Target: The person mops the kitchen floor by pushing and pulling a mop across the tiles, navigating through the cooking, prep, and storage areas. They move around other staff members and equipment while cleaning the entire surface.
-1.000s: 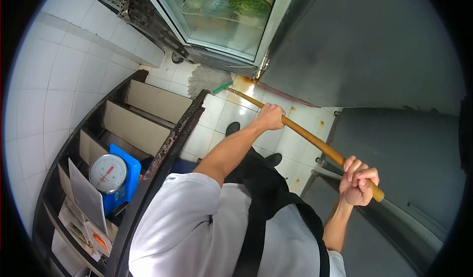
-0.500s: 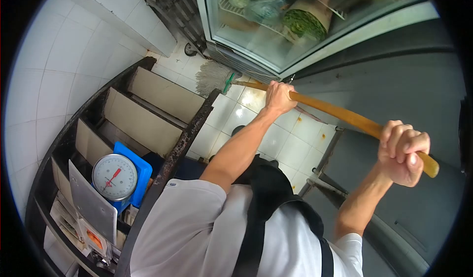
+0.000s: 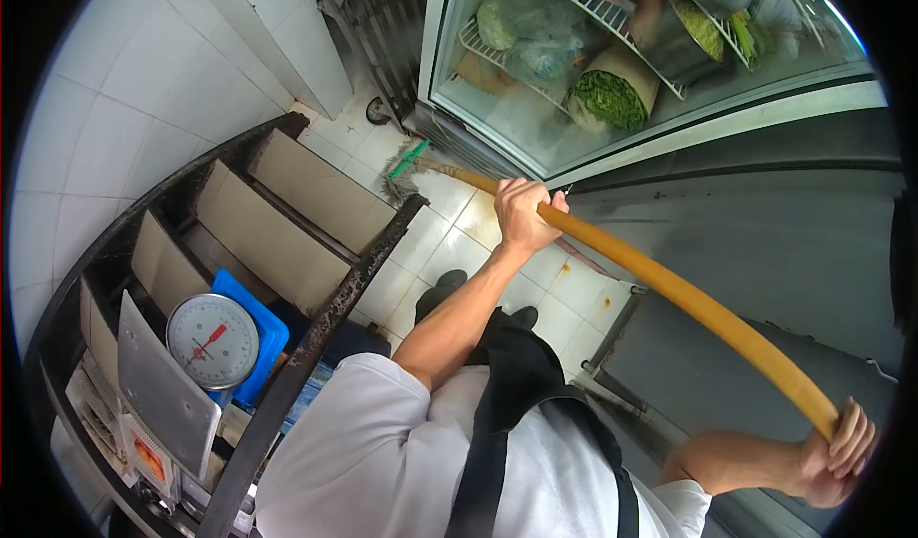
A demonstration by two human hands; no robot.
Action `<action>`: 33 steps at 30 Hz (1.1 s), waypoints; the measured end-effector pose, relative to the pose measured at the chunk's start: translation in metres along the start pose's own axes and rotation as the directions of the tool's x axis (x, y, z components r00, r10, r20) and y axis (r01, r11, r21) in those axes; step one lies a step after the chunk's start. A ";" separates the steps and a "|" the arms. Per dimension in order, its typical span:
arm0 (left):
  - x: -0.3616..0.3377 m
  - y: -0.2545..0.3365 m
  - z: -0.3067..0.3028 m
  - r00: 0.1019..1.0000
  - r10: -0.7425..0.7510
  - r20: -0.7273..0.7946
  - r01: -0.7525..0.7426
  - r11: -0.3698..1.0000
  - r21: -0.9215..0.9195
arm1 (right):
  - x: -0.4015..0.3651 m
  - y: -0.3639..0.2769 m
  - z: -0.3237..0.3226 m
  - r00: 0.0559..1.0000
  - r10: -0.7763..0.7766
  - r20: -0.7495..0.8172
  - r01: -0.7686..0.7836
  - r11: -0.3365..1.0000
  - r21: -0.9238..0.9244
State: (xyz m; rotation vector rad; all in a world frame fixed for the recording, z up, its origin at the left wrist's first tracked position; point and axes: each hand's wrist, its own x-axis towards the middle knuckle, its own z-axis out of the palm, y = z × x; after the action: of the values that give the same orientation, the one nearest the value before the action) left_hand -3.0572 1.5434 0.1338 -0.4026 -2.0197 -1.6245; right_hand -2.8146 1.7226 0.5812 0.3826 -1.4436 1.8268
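Note:
A mop [image 3: 669, 285] with a long yellow-brown wooden handle runs slantwise across the view. My left hand [image 3: 526, 215] is wrapped round the handle partway along it. At the handle's end, far right, my right hand [image 3: 841, 457] grips it with curled fingers. The green clamp [image 3: 409, 158] at the far end sits low over the white tiled floor [image 3: 449, 261], beside the base of the glass-fronted fridge. Only part of the grey strings [image 3: 400, 186] shows; the rack corner is close to them.
On the left stands a dark metal rack [image 3: 316, 332] with slanted panels, a blue dial scale [image 3: 215, 342] on it. The glass-fronted fridge [image 3: 550, 170] holds bagged greens. Grey cabinets [image 3: 765, 241] line the right. A caster wheel [image 3: 378, 110] stands near the wall.
My right hand has moved outward and down to the right with the handle's end. The mop head has shifted up-left, its strings now less visible. The view has tilted, showing more of the fridge.

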 end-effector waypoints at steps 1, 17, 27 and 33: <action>0.005 0.005 -0.010 0.999 0.030 -0.029 -0.030 1.000 0.001 | -0.009 -0.015 -0.006 0.998 -0.054 -0.026 0.054 0.998 -0.011; 0.083 -0.023 -0.099 0.936 0.302 -0.180 -0.269 0.945 0.186 | -0.105 0.039 0.044 0.978 -0.116 0.173 0.044 0.928 0.370; -0.071 -0.223 -0.146 0.496 -0.767 0.407 0.123 0.527 0.841 | -0.270 0.262 0.049 0.901 0.360 0.241 -0.340 0.932 -0.123; -0.075 -0.183 -0.137 0.398 -0.802 0.447 0.149 0.537 0.831 | -0.250 0.251 0.034 0.899 0.386 0.205 -0.375 0.922 -0.091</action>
State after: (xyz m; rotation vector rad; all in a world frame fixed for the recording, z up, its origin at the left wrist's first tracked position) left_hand -3.0637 1.3736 -0.0367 -0.2014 -3.6189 -0.7493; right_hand -2.8349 1.5798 0.2557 0.2978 -1.8159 2.1031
